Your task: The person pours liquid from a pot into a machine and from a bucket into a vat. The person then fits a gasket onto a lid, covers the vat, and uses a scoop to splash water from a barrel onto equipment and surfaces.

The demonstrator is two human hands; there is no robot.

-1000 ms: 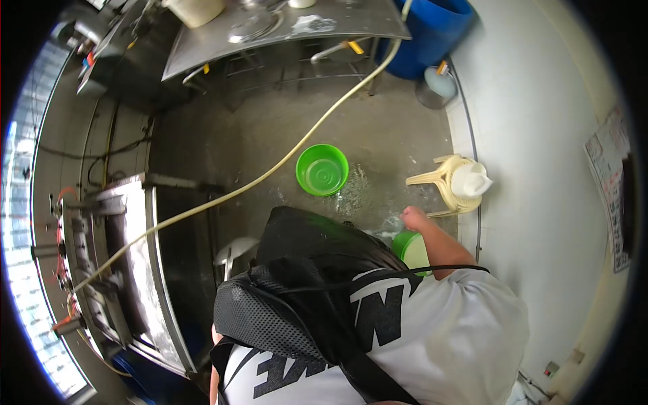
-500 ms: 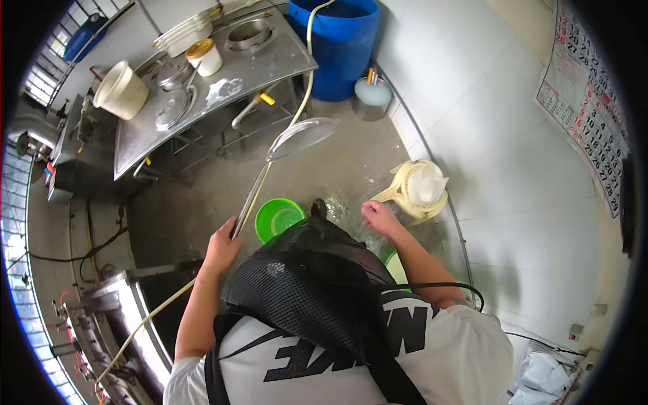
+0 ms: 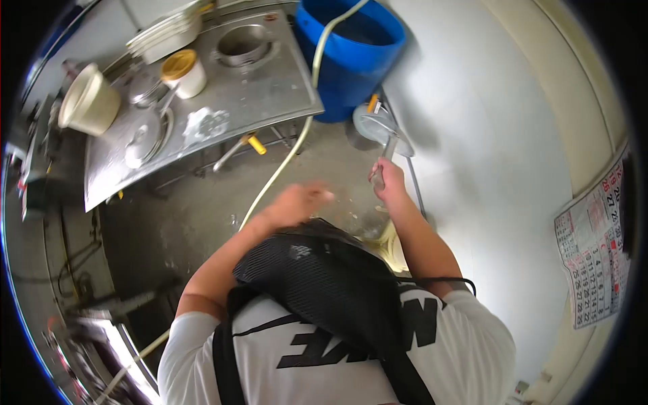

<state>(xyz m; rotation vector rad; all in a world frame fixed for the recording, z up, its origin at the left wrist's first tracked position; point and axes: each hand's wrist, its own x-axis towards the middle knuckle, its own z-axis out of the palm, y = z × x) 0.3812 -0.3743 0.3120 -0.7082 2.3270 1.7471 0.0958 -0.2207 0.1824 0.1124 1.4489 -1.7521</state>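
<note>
My right hand (image 3: 387, 181) is closed round the handle of a wide metal ladle (image 3: 386, 128), whose bowl lies over a grey metal pot (image 3: 361, 135) on the floor beside the blue barrel. My left hand (image 3: 300, 204) hangs in front of the black mesh bag (image 3: 314, 270), blurred, with its fingers apart and nothing visible in it. Below my right forearm, a cream plastic stool (image 3: 391, 246) is partly hidden by the arm and bag.
A steel table (image 3: 270, 104) at the upper left bears a white tub (image 3: 192, 81), a cream bucket (image 3: 91, 104) and lids. A large blue barrel (image 3: 337, 81) stands beside it. A pale hose (image 3: 277, 174) crosses the floor. A calendar (image 3: 594, 250) hangs at right.
The ladle has passed from my left hand to my right and moved to the pot. My left hand has come inward, and the view has shifted toward the table and barrel.
</note>
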